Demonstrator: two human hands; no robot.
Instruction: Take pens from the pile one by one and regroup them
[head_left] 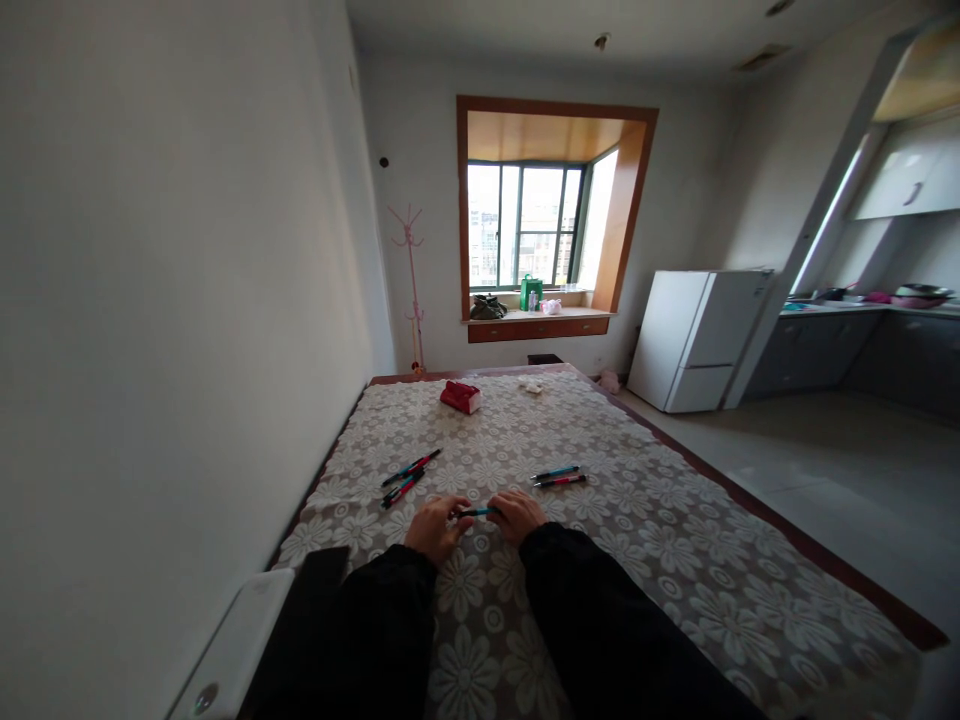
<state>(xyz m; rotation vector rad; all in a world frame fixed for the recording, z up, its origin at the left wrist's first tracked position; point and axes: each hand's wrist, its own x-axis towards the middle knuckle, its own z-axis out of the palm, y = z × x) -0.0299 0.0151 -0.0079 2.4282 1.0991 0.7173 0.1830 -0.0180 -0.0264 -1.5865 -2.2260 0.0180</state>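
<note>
A blue pen (478, 512) with a dark end lies level between my two hands, just above or on the patterned tablecloth. My left hand (436, 530) pinches its dark left end, and my right hand (516, 514) has closed fingers around its right end. Ahead and to the left lie several pens (405, 487) in blue, red and black, some overlapping. To the right of my hands, a blue pen (556, 472) and a red pen (561, 481) rest side by side.
The flower-patterned tablecloth (637, 560) covers a long table. A red tissue pack (460, 397) and a small pale item (531, 387) sit toward the far end. A wall (225, 300) runs along the left edge; a white box-like object (232, 640) stands near left.
</note>
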